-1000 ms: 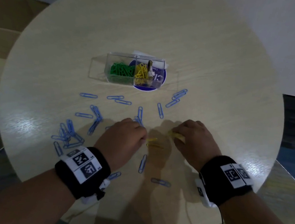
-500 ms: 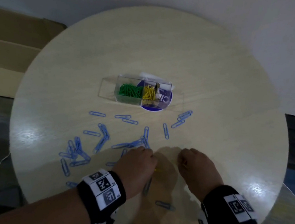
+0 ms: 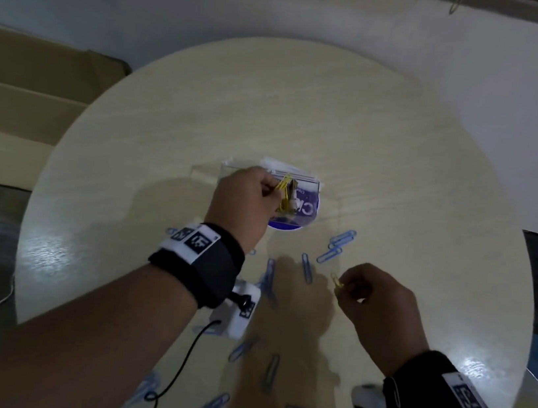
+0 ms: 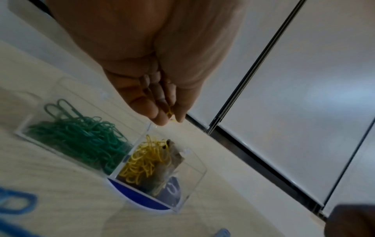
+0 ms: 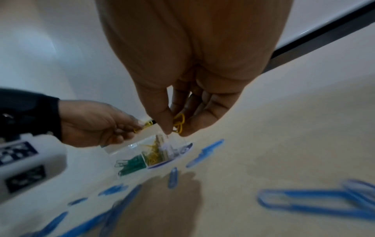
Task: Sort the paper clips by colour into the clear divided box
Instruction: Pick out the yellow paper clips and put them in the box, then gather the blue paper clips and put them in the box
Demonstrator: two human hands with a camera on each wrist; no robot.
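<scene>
While the left hand (image 3: 247, 200) hangs over the clear divided box (image 4: 113, 162), its thumb and fingertips (image 4: 157, 115) are pinched together on a yellow paper clip (image 4: 169, 112), held just above the compartment with the heap of yellow clips (image 4: 144, 160). Directly below those fingertips sits that heap, with a brownish scrap of something beside it (too blurred to name). To the outer side of the left fingers, across the divider, the neighbouring compartment holds the green clips (image 4: 81, 137). Under the box's yellow end lies a blue round label (image 4: 140, 200).

Nearer the person, the right hand (image 3: 377, 305) is raised off the table, thumb and forefinger closed on a second yellow clip (image 5: 179, 122), the other fingers (image 5: 205, 102) loosely curled behind it. That clip sticks out past the fingertips toward the box, well short of it.

Around and beneath both hands, blue paper clips (image 3: 337, 246) lie scattered over the round pale wooden table (image 3: 403, 174): a small cluster just beyond the right fingertips, several more back toward the wrists. Each wrist wears a black band (image 3: 197, 263) with printed markers.
</scene>
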